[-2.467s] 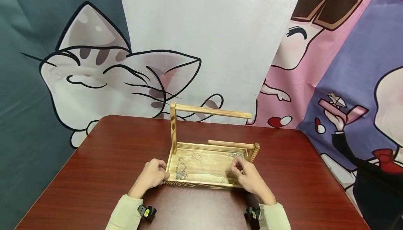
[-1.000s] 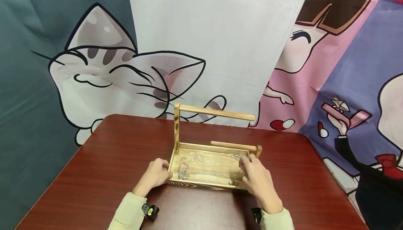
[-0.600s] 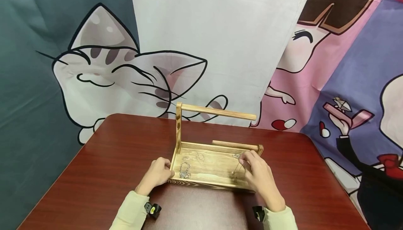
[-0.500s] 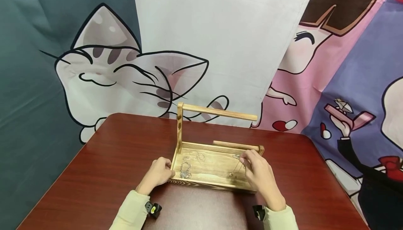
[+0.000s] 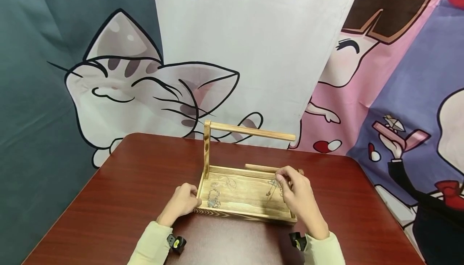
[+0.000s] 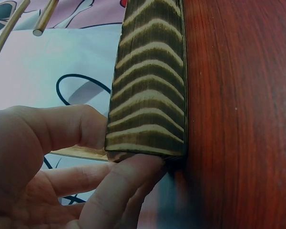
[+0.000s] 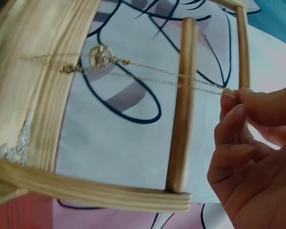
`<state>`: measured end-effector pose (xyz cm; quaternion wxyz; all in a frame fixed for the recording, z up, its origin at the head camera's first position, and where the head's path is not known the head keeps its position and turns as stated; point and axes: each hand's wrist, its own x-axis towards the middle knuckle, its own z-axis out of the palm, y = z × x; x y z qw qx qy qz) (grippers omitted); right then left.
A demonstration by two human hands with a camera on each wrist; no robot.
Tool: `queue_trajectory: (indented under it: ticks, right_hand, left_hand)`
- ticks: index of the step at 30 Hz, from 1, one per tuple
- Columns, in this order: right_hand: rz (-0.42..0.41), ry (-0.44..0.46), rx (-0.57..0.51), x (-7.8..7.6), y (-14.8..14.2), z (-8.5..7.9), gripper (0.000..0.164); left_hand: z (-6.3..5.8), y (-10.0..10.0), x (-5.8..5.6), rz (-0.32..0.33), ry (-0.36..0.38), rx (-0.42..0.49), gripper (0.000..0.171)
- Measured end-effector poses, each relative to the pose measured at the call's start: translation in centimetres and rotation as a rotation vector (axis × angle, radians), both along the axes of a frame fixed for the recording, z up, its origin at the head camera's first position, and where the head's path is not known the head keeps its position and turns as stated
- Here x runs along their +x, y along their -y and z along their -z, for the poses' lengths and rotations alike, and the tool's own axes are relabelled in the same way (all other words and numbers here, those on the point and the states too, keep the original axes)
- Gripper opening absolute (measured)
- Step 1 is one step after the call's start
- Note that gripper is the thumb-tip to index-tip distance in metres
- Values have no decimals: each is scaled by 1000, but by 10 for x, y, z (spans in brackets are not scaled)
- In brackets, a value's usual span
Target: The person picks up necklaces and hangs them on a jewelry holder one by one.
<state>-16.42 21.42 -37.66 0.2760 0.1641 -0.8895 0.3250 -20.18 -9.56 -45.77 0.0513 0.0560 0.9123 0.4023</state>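
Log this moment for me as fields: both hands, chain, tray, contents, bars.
Left hand: grips near left corner of wooden tray
Right hand: pinches pendant chain
Chain state: hangs from fingertips; cannot tell whether lower end touches tray
Tray position: on the table
Tray contents: silvery jewellery at left, silvery trinket at far right
Bars: upper bar, lower bar

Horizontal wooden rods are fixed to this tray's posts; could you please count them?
2: the upper rod runs from the tall post, and the lower rod from the short post. The right hand hides the lower rod's end in the head view; no others seem hidden.
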Motion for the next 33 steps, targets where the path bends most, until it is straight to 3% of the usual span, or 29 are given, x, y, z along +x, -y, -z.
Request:
queue_trajectory:
  ticks: [8,14,18,23,27,33]
  right_hand:
    - [-20,196,-274,-2,1,-11,4]
    - [25,307,-286,-6,0,-10,4]
    - [103,366,-162,-7,0,-9,6]
    - [117,264,48,-9,-1,-13,5]
    - [92,145,85,-8,-4,-20,5]
    - [85,79,95,-7,-9,-36,6]
  left_hand:
    - [1,0,-1,4,-12,3,9]
    - [-3,0,-1,-1,-7,21,6]
    - [-4,1,-1,-2,-2,17,6]
    - [-3,1,-1,-7,6,12,5]
    - [-3,1,0,-6,9,14,6]
    - [-1,2,1,-8,12,20,7]
